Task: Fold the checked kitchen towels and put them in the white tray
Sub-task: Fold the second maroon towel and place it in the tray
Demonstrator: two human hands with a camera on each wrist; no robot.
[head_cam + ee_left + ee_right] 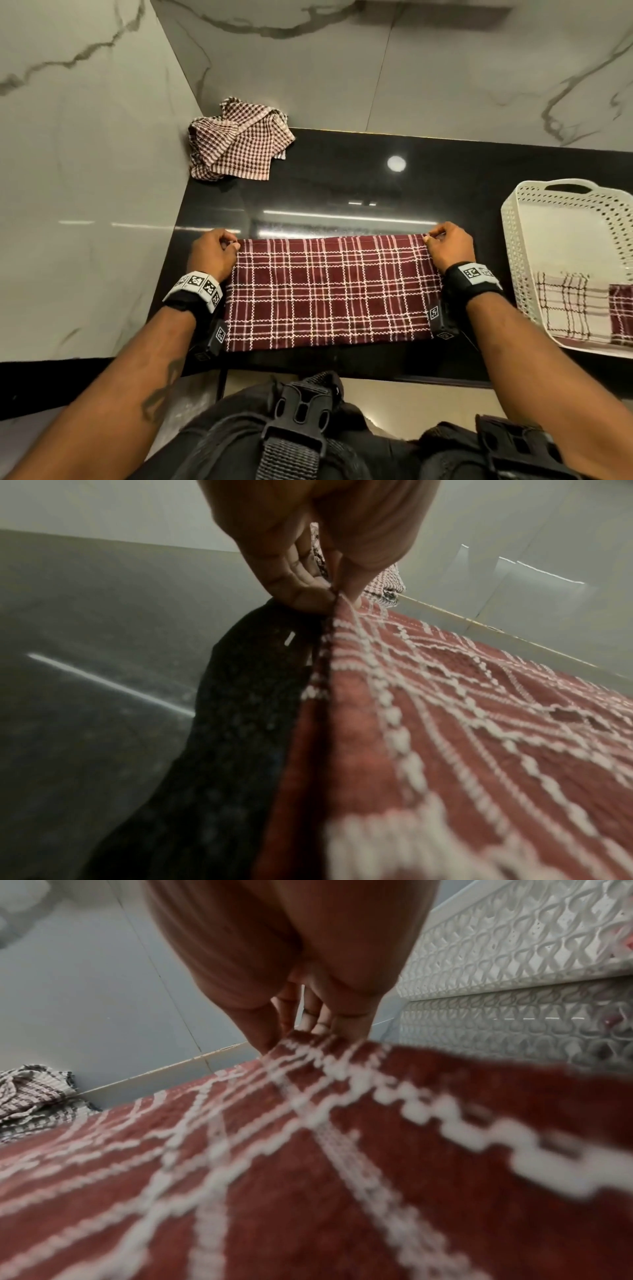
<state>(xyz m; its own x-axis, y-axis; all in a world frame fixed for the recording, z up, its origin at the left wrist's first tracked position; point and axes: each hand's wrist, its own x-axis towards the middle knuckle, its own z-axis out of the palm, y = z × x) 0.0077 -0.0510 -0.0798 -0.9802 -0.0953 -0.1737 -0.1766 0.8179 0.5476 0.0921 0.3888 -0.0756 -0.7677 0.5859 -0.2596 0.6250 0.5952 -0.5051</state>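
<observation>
Maroon towel [329, 291]: spread flat on the black counter [342, 171], near edge, between your wrists.
Left hand [212, 253]: you pinch the towel's far-left corner, thumb against fingers [308, 596].
Right hand [448, 246]: your fingertips [260, 1034] pinch the far-right corner.
White tray [513, 240]: right of towel, folded towels [565, 305] in its near end.
Crumpled towel [236, 140]: far-left corner, against the wall.

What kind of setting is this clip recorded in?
Likely a home kitchen corner: a polished black counter set against marble-look wall tiles, with checked towels being folded beside a white tray.
</observation>
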